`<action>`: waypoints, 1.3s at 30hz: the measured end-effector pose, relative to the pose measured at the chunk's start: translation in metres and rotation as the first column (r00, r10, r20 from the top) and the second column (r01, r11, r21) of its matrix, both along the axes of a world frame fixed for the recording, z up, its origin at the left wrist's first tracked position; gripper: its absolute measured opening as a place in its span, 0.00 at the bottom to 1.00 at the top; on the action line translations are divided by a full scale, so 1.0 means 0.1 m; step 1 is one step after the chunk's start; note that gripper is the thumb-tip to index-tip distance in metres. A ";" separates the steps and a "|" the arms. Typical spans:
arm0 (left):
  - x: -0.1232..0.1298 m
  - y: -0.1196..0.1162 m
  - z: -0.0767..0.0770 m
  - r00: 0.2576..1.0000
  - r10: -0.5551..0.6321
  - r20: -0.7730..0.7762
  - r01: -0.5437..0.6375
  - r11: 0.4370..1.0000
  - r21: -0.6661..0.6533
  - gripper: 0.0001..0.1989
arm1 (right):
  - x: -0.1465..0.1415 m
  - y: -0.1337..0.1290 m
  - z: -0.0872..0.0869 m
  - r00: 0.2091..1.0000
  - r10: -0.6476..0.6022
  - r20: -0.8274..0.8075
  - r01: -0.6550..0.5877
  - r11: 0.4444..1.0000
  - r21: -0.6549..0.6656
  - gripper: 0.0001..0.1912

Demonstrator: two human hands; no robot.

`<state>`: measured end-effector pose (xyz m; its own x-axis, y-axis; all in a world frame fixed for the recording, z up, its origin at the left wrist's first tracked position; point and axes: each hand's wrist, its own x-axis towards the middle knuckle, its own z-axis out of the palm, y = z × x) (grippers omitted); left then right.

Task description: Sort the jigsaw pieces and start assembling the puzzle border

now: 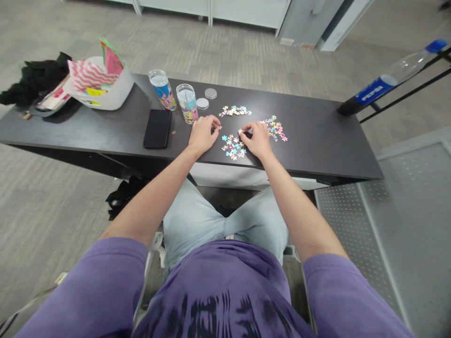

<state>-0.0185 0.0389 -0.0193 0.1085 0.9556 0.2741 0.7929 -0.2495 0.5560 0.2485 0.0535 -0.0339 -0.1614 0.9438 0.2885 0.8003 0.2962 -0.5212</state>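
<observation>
A: What's closest to the wearer?
B: Pale jeans [197,220], then the near edge of the dark tabletop [317,136], with the near pile [233,147] of puzzle pieces between the two hands.

A: And how are the hands set?
B: The left hand [204,134] has its fingertips drawn together on a small piece [220,127]. The right hand [258,141] is curled, thumb and finger pinching a pale piece [241,132] at the edge of that near pile.

A: Can you make out the prints on them?
B: No, they're too small. The near pile shows plenty of turquoise and red, though.

A: Anything else at that depth?
B: A black phone [157,129] lies flat to the left, with a lone piece [174,132] just beside it. Right of the right hand is the right pile [276,129], mostly pink and yellow.

A: Further back?
B: A far pile [235,111] in a loose strip, two clear cartoon-printed tubes, the front tube [187,104] and the back tube [162,90], and two round silver lids [202,103] near them. A white basket [114,94] holding striped cloth [92,75] sits toward the left end; a Pepsi bottle [378,88] is at the right end.

A: Beyond the tabletop?
B: Grey carpet [246,56], then white cabinets [246,14].
</observation>
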 end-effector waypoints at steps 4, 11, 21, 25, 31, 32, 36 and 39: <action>0.01 0.00 0.00 1.000 0.011 -0.011 -0.011 1.000 -0.002 0.09 | 0.03 0.01 0.00 0.996 0.052 -0.068 -0.051 0.998 0.023 0.06; 0.01 -0.03 0.05 1.000 0.015 -0.021 -0.016 1.000 -0.009 0.08 | 0.02 -0.02 0.04 0.991 0.111 -0.069 -0.109 0.994 0.027 0.10; 0.02 -0.04 0.06 0.999 0.009 -0.038 -0.009 1.000 0.001 0.07 | -0.05 -0.13 0.16 0.994 0.109 0.030 -0.109 0.994 -0.002 0.05; 0.02 -0.04 0.06 0.999 0.012 -0.036 -0.012 1.000 -0.005 0.06 | -0.05 -0.13 0.17 0.998 0.057 0.027 -0.057 0.998 -0.003 0.06; 0.03 -0.05 0.09 0.999 0.026 -0.034 -0.026 1.000 -0.014 0.06 | -0.05 -0.12 0.17 0.992 0.121 0.021 -0.120 0.992 -0.040 0.09; 0.03 -0.05 0.09 0.999 0.028 -0.036 -0.029 1.000 -0.013 0.06 | -0.04 -0.12 0.17 0.991 0.134 0.022 -0.133 0.990 -0.043 0.10; 0.03 -0.04 0.09 0.999 0.019 -0.047 -0.020 1.000 -0.016 0.08 | -0.05 -0.14 0.20 0.988 0.154 0.028 -0.153 0.987 -0.044 0.10; 0.02 -0.03 0.09 0.999 -0.005 -0.044 0.004 1.000 -0.031 0.11 | -0.05 -0.15 0.21 0.987 0.160 0.027 -0.159 0.986 -0.045 0.08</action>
